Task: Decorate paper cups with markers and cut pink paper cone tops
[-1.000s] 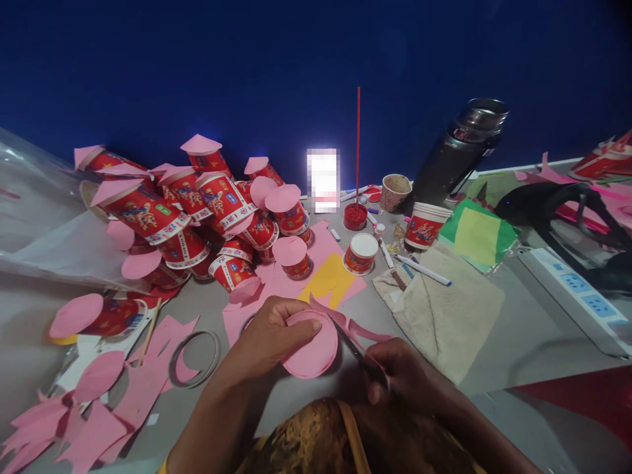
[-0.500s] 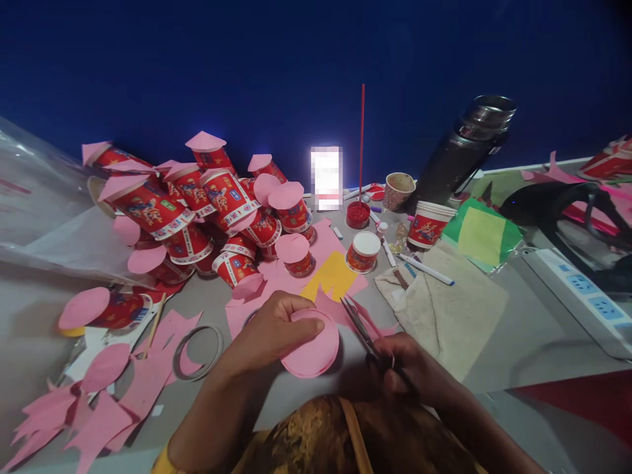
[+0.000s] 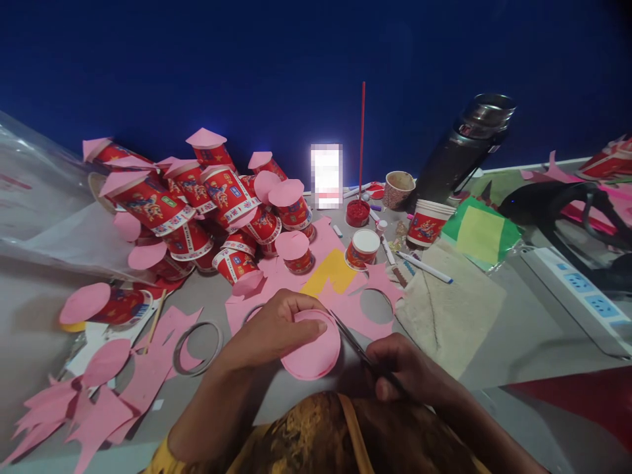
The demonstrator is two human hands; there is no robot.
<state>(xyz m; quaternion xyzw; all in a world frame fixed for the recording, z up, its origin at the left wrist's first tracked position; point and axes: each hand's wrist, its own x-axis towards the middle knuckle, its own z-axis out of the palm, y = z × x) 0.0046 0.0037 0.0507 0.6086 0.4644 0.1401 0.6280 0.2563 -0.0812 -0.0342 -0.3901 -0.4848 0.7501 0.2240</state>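
My left hand pinches a stack of round pink paper discs between thumb and fingers, low in the middle of the view. Just right of it, my right hand is closed around the handles of dark scissors. Their blades point up and left, with the tips at the upper right edge of the discs. Beyond the scissors lies a pink paper scrap with a round hole cut in it. Yellow paper lies behind my hands.
Red paper cups with pink paper tops are piled at the left. Grey tape rings and pink scraps lie nearer. A black flask, cloth and power strip are at the right.
The pink scrap with the hole has come off the scissors and now lies behind them. My right hand and the scissors have moved slightly left, the tips now against the discs.
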